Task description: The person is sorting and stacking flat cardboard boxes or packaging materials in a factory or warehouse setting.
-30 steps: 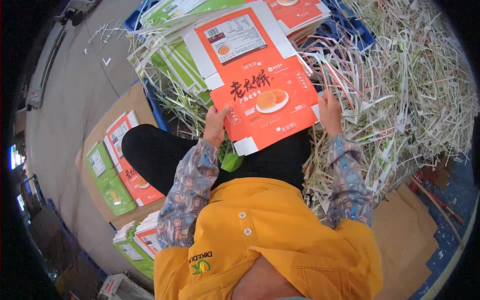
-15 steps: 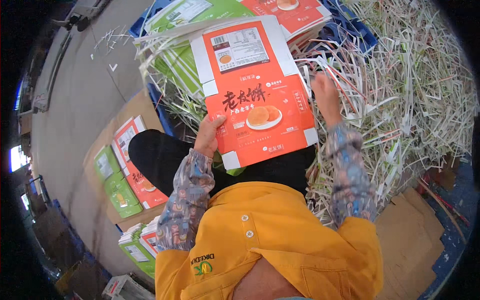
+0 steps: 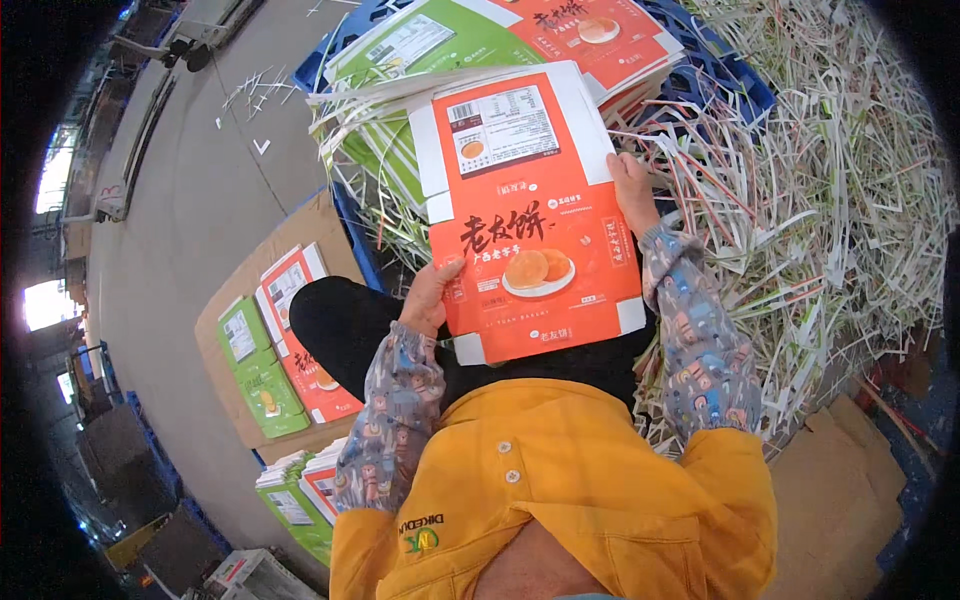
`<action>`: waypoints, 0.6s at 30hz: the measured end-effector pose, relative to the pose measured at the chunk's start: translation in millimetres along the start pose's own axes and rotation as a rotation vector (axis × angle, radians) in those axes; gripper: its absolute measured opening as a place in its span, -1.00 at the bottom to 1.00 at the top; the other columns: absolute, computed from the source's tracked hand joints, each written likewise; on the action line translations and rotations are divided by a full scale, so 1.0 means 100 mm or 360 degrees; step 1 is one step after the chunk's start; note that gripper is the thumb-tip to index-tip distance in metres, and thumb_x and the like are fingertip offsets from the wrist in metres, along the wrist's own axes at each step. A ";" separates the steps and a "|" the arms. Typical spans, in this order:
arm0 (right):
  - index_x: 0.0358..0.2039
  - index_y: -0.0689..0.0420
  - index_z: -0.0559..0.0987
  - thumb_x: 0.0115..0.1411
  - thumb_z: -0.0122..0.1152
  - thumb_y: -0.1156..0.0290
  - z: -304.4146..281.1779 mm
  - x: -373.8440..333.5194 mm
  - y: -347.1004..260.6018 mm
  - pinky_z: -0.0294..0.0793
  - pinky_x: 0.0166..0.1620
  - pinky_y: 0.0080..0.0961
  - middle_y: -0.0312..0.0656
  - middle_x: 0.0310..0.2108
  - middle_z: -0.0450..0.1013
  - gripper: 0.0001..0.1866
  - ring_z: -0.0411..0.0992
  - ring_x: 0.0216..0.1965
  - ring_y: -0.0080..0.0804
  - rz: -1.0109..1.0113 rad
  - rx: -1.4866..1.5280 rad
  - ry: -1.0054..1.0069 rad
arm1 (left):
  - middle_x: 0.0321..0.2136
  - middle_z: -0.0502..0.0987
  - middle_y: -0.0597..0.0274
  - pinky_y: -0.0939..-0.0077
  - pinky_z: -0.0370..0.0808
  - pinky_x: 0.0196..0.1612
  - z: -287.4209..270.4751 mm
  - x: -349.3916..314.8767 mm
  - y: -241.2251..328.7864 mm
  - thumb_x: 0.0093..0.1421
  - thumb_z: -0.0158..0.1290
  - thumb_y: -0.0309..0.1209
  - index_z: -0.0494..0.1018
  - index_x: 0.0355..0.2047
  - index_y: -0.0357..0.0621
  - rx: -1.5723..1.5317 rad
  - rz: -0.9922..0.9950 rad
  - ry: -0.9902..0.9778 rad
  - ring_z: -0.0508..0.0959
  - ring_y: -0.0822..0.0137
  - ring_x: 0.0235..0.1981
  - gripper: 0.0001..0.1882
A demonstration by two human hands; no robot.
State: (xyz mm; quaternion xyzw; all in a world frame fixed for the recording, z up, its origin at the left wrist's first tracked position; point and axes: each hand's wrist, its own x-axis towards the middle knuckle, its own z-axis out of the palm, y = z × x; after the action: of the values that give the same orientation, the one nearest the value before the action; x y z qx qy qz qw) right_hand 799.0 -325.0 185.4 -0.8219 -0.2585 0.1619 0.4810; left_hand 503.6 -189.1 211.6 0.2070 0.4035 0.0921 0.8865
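Note:
A flat, unfolded red carton blank (image 3: pixel 590 240) with white flaps and a printed picture of round cakes lies across my lap. My left hand (image 3: pixel 430 293) grips its left edge, thumb on the printed face. On the opposite side, my right hand (image 3: pixel 632 188) closes on the upper right edge near a white flap. Just beyond the blank's far end is a stack of green carton blanks (image 3: pixel 440 40), and beside it a stack of red carton blanks (image 3: pixel 600 35). The fingers beneath the blank are hidden.
Paper trimming strips (image 3: pixel 800 220) heap up on the right. A blue plastic pallet (image 3: pixel 745 85) shows under the stacks. At left, more green blanks (image 3: pixel 245 370) and red blanks (image 3: pixel 335 385) lie on brown cardboard (image 3: pixel 235 400). Cardboard sheets (image 3: pixel 840 480) lie at lower right.
My right hand has come in from over the strips to the blank's right edge and taken hold. My left hand keeps its grip. The whole view has shifted slightly.

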 end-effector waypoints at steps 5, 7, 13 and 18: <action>-0.47 0.23 0.36 0.15 -0.10 0.23 -0.33 -0.03 -0.44 0.26 -0.47 -0.49 -0.22 -0.61 0.26 -0.71 0.28 -0.54 -0.53 0.0315 0.0513 -0.0569 | -0.28 0.46 0.15 0.42 0.44 -0.21 -0.09 -0.15 0.43 0.01 0.01 -0.49 0.32 -0.19 -0.27 0.0390 0.0209 0.0021 0.49 0.31 -0.30 -0.69; -0.45 0.20 0.37 0.14 -0.09 0.22 -0.54 0.14 -0.20 0.28 -0.47 -0.47 -0.19 -0.60 0.28 -0.73 0.31 -0.55 -0.47 0.0017 0.0110 -0.0584 | -0.29 0.47 0.17 0.47 0.43 -0.22 -0.02 -0.25 0.79 0.00 0.02 -0.49 0.33 -0.19 -0.26 0.0476 0.0245 -0.0056 0.49 0.35 -0.32 -0.68; -0.33 0.03 0.38 0.11 -0.15 0.17 -1.39 0.63 -0.28 0.31 -0.40 -0.28 -0.09 -0.45 0.38 -0.75 0.37 -0.39 -0.10 -0.0434 -0.1479 -0.0510 | -0.34 0.48 0.24 0.55 0.42 -0.28 0.13 -0.82 1.87 -0.02 0.01 -0.49 0.35 -0.19 -0.26 0.1258 0.0340 -0.0047 0.49 0.42 -0.38 -0.67; -0.30 -0.02 0.42 0.10 -0.20 0.19 -1.92 0.98 -0.40 0.31 -0.37 -0.27 -0.08 -0.42 0.40 -0.74 0.38 -0.39 -0.13 -0.0603 -0.1673 0.0003 | -0.37 0.48 0.31 0.62 0.39 -0.31 0.17 -1.39 2.54 -0.02 0.01 -0.45 0.37 -0.19 -0.22 0.1946 0.0514 0.0180 0.45 0.52 -0.39 -0.67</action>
State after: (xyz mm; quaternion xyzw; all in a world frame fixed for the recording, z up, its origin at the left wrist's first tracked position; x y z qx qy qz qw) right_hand 966.1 -387.4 311.9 -0.8905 -0.4474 -0.0789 0.0275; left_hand 426.1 -11.9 428.2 0.7290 0.3932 -0.0115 0.5602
